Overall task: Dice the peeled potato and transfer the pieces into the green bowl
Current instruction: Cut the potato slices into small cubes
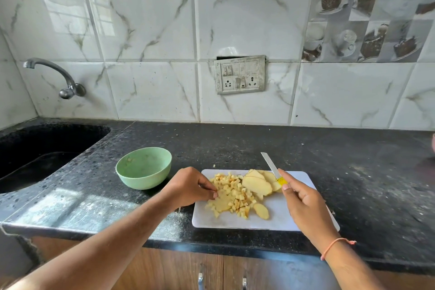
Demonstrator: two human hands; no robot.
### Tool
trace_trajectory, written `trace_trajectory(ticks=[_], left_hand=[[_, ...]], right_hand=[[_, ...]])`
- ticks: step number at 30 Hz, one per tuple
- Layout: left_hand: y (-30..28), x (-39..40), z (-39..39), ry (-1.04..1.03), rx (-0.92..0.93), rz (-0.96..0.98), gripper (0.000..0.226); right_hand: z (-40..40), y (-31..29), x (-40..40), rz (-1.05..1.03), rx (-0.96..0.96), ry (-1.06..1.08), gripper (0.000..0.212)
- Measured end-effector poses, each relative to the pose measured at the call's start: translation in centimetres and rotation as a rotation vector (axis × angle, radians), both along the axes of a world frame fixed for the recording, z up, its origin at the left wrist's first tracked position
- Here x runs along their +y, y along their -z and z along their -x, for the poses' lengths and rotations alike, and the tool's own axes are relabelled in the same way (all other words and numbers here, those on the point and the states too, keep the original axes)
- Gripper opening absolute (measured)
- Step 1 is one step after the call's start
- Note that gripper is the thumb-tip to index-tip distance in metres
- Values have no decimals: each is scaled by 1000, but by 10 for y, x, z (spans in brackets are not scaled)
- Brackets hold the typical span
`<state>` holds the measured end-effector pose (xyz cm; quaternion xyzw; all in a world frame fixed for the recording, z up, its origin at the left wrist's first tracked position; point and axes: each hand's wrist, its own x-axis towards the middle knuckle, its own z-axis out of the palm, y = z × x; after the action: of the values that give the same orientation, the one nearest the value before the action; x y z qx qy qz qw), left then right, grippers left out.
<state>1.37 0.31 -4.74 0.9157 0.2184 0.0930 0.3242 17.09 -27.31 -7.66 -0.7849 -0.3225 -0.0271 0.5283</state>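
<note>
Black speckled counter runs wall to wall, sink sunk into its left end, tap on the tiled wall above. Switch plate on the wall, centre.

White cutting board sits near the counter's front edge. Green bowl stands just left of the board's far corner, upright, a few small bits inside.

Left hand reaches over the board's left edge, fingers curled, fingertips pinching at the left side of the diced potato. The pile of small cubes spreads across the board's left half, directly under and right of that hand.

Right hand hovers over the board's right side, gripping a knife by its yellow handle, blade pointing away and left. Uncut potato slices lie between the cubes and the knife hand, one more slice near the front.

Orange thread on the right wrist.
</note>
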Motion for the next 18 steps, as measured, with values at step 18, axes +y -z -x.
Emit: trace_trajectory(ticks=[18], left_hand=[[-40, -73, -45, 667, 90, -654, 40]], right_hand=[[1, 0, -2, -96, 59, -27, 40]])
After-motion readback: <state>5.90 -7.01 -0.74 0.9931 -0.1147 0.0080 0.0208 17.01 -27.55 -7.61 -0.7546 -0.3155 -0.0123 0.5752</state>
